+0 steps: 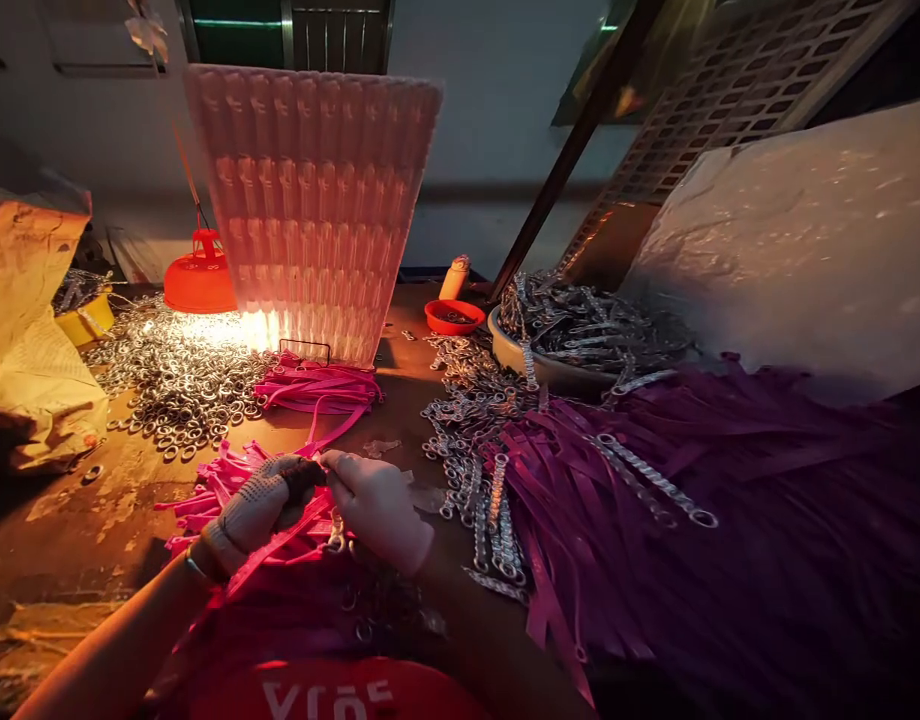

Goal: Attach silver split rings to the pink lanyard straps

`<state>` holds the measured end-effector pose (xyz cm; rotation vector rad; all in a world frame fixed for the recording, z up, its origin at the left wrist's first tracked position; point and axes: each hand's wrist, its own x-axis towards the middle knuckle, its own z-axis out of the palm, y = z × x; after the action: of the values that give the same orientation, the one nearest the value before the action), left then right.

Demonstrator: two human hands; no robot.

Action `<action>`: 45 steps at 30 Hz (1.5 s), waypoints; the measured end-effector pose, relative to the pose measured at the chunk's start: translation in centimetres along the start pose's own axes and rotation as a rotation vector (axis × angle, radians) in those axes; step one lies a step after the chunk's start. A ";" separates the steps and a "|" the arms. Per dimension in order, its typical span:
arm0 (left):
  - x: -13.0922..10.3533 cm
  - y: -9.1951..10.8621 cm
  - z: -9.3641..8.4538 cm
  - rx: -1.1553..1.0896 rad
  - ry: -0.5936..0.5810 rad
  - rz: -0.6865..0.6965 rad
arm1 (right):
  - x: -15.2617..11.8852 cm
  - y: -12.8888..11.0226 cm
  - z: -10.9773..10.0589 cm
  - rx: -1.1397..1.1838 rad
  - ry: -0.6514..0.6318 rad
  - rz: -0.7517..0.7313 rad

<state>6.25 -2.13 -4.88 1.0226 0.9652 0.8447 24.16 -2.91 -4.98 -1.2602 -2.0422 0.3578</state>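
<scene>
My left hand, in a dotted glove with dark fingertips, is closed with its fingertips pinched against my right hand. A pink strap runs beneath its palm toward my lap and appears to be gripped in it. My right hand, in a pale glove, pinches at the same spot; the small piece between the fingertips is hidden. Just below the hands hangs a metal ring clasp. More pink straps lie beside and under my left hand, and a folded pink bundle lies just beyond.
A red lamp lights a heap of metal rings. Behind stands a ribbed clear sheet. To the right are metal chain pieces, a basin full of chains, a red bowl and a large pile of purple straps.
</scene>
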 end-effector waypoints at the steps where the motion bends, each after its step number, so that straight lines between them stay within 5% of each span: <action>1: -0.5 -0.1 0.3 -0.024 0.027 0.000 | -0.1 -0.3 -0.1 -0.055 -0.019 -0.034; 5: -1.5 -0.4 1.2 0.004 0.084 0.076 | -0.8 -0.9 -0.5 -0.239 -0.065 -0.129; 12: -1.3 -0.6 0.6 0.691 -0.003 0.371 | -1.9 -0.6 0.5 -0.398 -0.033 -0.103; 17: -1.9 -0.9 0.4 0.494 0.002 0.210 | -1.3 -1.7 -1.4 -0.212 -0.159 -0.025; 23: -2.5 -2.0 0.8 0.678 0.095 0.377 | -0.7 -2.4 -2.3 -0.364 -0.422 0.121; 27: -2.4 -2.7 0.7 0.789 0.081 0.396 | -1.1 -1.9 -1.7 -0.472 -0.471 0.015; 33: -1.1 0.1 0.0 1.002 -0.073 0.425 | -1.0 -1.6 -2.7 -0.492 -0.522 -0.071; 37: -0.3 2.2 -3.5 1.210 0.069 0.408 | -1.0 0.6 -4.3 -0.366 -0.520 -0.032; 41: -0.2 1.6 -5.9 0.739 0.217 0.289 | 0.7 6.9 -6.5 -0.153 -0.505 0.157; 45: -0.4 1.2 -3.6 -0.123 0.221 -0.120 | 4.0 14.6 -6.3 -0.501 -0.249 0.658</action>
<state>2.66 -1.07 -4.43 0.7697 1.1354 0.9182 37.12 6.92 -6.93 -2.3049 -1.9262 0.3159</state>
